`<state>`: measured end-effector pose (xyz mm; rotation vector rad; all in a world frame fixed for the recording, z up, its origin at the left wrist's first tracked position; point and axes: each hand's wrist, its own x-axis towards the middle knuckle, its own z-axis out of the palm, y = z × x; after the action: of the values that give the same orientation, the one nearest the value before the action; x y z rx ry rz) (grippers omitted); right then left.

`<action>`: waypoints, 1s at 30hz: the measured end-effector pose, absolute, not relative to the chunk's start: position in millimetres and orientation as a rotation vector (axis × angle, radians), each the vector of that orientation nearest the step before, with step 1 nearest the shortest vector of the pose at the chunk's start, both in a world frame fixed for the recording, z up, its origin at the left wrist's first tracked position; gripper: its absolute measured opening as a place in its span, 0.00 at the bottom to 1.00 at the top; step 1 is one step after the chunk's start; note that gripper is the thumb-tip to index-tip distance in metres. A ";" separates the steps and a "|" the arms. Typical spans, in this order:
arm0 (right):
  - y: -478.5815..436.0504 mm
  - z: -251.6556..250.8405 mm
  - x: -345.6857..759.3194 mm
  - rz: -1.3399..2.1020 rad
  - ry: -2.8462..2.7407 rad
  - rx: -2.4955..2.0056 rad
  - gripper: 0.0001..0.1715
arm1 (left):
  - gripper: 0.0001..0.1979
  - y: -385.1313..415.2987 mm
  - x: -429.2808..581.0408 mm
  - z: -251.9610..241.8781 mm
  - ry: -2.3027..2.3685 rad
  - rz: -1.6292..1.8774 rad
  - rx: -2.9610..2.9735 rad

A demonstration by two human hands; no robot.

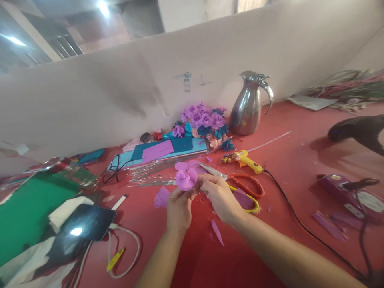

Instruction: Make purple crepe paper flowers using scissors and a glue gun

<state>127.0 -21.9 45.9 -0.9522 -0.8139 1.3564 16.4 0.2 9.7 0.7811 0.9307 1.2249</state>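
Purple paper flower (186, 179), rose-like, held up above the red worktop (300, 172), near the centre of the view. Middle coiled into a tight bud, wider rounded petals opening round it, edges smooth and slightly curled, colour an even light purple. Face turned up and toward the camera, looks part-layered, petals overlapping at the sides; underside and any stem hidden by the hands.

Left hand (179, 204) under the flower, fingers closed round its base, supporting it from below left. Right hand (219, 196) at its right side, fingers bent in, tips pinching the edge of the flower; exact contact partly covered.

Loose purple petal piece (162, 198) just left of the left hand, on the worktop. Scissors (260, 189) beside the right hand, red and yellow handles, blades pointing up toward the flower. Thin purple scrap (217, 232) below the right hand. Yellow glue gun (250, 163) lies beyond the scissors, dark cord trailing right. Behind: stacked paper sheets (158, 151) in purple and blues, then a pile of finished flowers (205, 119), mostly the same purple, next to a metal jug (246, 106)
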 end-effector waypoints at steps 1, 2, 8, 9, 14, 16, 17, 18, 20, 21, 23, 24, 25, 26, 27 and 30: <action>-21.1 46.5 128.1 1.364 -0.827 -0.965 0.13 | 0.08 0.1 16.6 10.1 0.934 1.225 0.783; -20.2 46.6 129.2 1.364 -0.843 -0.975 0.13 | 0.08 -0.2 17.0 10.5 0.937 1.223 0.788; -16.3 42.0 131.5 1.311 -0.922 -0.952 0.08 | 0.09 -2.7 19.1 13.5 0.958 1.175 0.801; -16.2 41.3 131.4 1.320 -0.927 -0.933 0.09 | 0.09 -2.8 19.0 13.5 0.952 1.170 0.800; -14.6 38.2 133.1 1.250 -1.001 -0.964 0.11 | 0.08 -0.9 17.0 11.2 0.921 1.147 0.796; -12.7 36.0 135.0 1.204 -1.029 -1.000 0.11 | 0.08 -0.1 16.4 10.7 0.910 1.142 0.805; -11.7 34.6 135.9 1.186 -1.044 -1.012 0.10 | 0.08 0.2 16.1 10.6 0.903 1.138 0.811; -10.8 33.1 136.8 1.172 -1.062 -1.019 0.10 | 0.08 0.4 15.8 10.6 0.895 1.132 0.819; -9.4 30.5 138.2 1.143 -1.106 -1.036 0.09 | 0.07 0.8 14.9 10.3 0.871 1.117 0.837; -9.0 29.5 138.6 1.128 -1.131 -1.044 0.09 | 0.07 1.0 14.4 10.0 0.855 1.112 0.847; -8.7 28.1 138.7 1.097 -1.174 -1.057 0.08 | 0.06 1.6 13.1 9.0 0.829 1.108 0.865; -8.8 27.8 138.5 1.078 -1.193 -1.062 0.08 | 0.06 1.9 12.4 8.4 0.826 1.107 0.870; -8.9 27.6 138.2 1.058 -1.210 -1.066 0.08 | 0.06 2.2 11.6 7.8 0.829 1.107 0.873; -9.2 27.5 137.9 1.037 -1.224 -1.072 0.08 | 0.07 2.5 10.9 7.2 0.835 1.107 0.874; -9.4 27.5 137.5 1.015 -1.235 -1.077 0.08 | 0.07 2.7 10.2 6.7 0.841 1.102 0.877; -10.2 28.1 136.6 0.957 -1.258 -1.084 0.07 | 0.06 3.5 8.4 5.3 0.854 1.084 0.888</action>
<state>136.6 -10.2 28.1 -1.0841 -1.2577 0.9573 8.4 3.5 5.3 0.8876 0.8544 1.0840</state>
